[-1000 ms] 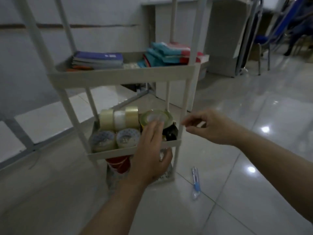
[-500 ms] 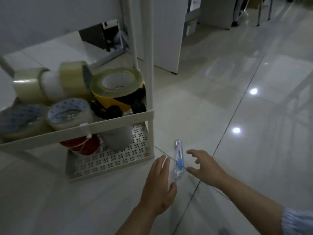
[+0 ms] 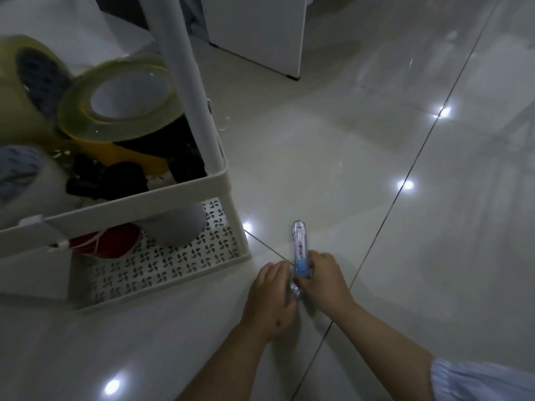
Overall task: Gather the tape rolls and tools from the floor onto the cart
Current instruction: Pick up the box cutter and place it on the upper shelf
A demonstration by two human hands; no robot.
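Both hands are down on the floor now, where half a second ago they were only reaching: the right hand [image 3: 321,280] was spread short of the tool and the left hand [image 3: 270,293] hung flat beside it. The gap is gone. The clear plastic utility knife with the blue slider [image 3: 299,250] lies on the glossy pale tiled floor [image 3: 376,169], just off the front corner of the cream plastic cart [image 3: 214,183], and the hands have closed in on its near end from both sides.

The right-hand fingers [image 3: 314,260] curl over the knife's right edge at the blue slider, with the thumb tucked low against the near end, so that hand looks to be pinching it. The left-hand fingers [image 3: 279,269] lie fairly straight along its left edge, touching or steadying rather than wrapped round; blur keeps the exact contact unclear. The knife's far tip sticks out well past both hands, and I cannot tell whether it has left the tiles.

For the job, that looks like the pick of the last visible item on the floor. The olive-green tape roll [image 3: 121,96] and its neighbours already sit in the cart's middle tray, so the lift and a short carry leftward seem to be what remains.
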